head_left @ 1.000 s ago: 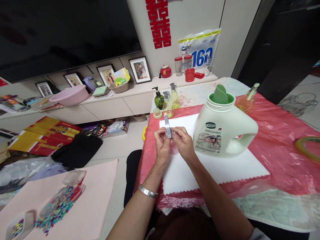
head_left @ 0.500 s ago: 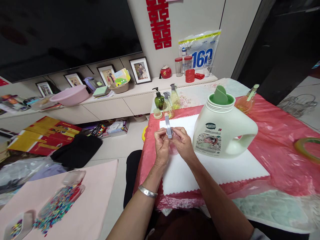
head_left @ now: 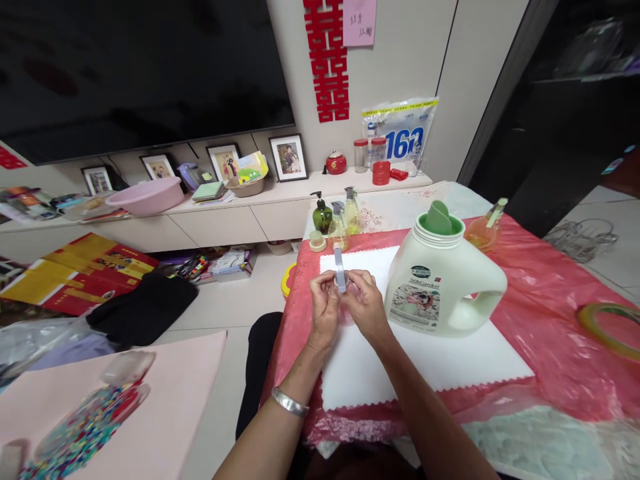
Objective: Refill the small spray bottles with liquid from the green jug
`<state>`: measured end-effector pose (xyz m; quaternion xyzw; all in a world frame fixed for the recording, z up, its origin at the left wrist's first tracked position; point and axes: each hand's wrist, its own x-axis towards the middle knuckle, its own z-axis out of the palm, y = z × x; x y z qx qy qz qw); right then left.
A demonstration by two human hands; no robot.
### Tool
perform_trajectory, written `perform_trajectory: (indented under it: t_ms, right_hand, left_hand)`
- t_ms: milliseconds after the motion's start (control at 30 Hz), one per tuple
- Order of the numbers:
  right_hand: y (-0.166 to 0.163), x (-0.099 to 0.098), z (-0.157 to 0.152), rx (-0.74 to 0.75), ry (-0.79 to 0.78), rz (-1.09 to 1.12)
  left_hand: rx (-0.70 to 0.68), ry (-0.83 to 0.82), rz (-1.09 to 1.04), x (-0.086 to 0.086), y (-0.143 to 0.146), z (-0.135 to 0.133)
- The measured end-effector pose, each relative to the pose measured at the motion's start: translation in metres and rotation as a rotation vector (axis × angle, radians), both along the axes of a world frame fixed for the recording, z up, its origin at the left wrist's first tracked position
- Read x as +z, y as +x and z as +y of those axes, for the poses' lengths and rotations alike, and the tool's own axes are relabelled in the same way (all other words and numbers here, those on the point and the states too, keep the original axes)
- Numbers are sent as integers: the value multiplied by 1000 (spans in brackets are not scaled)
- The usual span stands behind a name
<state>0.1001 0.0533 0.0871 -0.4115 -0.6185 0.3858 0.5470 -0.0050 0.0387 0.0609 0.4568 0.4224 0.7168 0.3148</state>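
Note:
My left hand (head_left: 324, 307) and my right hand (head_left: 364, 303) are closed together around a small clear pump bottle (head_left: 345, 303) with pinkish contents. Its grey pump head (head_left: 340, 267) sticks up between my thumbs. I hold it above a white mat (head_left: 425, 353) on the red plastic table cover (head_left: 545, 300). A large white detergent jug (head_left: 443, 280) with a green open spout stands just right of my hands. A silver bracelet (head_left: 290, 402) circles my left wrist.
Behind my hands stand several small pump bottles (head_left: 334, 217) and a little round jar (head_left: 317, 241). A tape roll (head_left: 607, 323) lies at the table's right. On the floor left are a pink sheet with bead boxes (head_left: 85, 430), black cloth and red boxes. A low cabinet holds a pink basin (head_left: 145, 197).
My hands stay closed on the small bottle with almost no movement. The camera has tipped up and shifted, so the table scene sits lower in view.

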Motion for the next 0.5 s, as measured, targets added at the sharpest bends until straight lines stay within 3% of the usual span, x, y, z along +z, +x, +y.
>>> perform_trajectory:
  t_ms: [200, 367, 500]
  right_hand:
    - [4, 11, -5, 32, 28, 0]
    - [13, 31, -26, 91, 58, 0]
    - [26, 58, -50, 172, 28, 34]
  left_hand:
    - [-177, -131, 86, 8, -14, -12]
    - [-187, -350, 261, 14, -37, -41]
    - [-342, -512, 87, 19, -40, -67]
